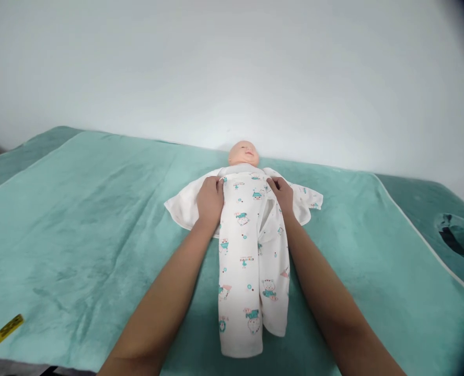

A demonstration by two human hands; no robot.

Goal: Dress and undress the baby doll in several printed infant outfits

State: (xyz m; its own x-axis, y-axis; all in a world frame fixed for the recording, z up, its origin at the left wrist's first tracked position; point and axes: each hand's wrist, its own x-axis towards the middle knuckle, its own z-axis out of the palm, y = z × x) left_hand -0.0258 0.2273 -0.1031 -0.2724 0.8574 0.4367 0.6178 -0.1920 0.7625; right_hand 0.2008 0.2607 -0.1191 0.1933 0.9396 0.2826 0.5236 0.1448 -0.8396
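Far left of my fingers, at the near edge, a yellow strip [2, 334] lies on the teal blanket [91, 219]. It is well apart from anything I touch.

My left hand [210, 201] rests palm down on the open side of the white jacket [181, 209]. Its fingers [217, 181] are close together and bent onto the left end of the waistband of the trousers [251, 261]. I cannot tell whether they pinch the band or only press on it.

The printed trousers lie between my two sets of fingers. The waist sits at the fingertips and the two legs run back toward me, flat and side by side. The doll [243, 154] lies on its back just beyond the fingertips, with only its head clear of the cloth. I judge the trousers are laid over its body so that the waist lines up with its middle.

My right hand [282, 196] mirrors the left, knuckles up and fingers narrow at the right end of the waistband. The other flap of the jacket spreads out past it. As I read it, one hand at each end keeps the band level and taut across the doll.

Well to the right of the fingers, past the blanket's white edge, the bench [412, 196] shows bare, with a dark opening [459, 235] in it.
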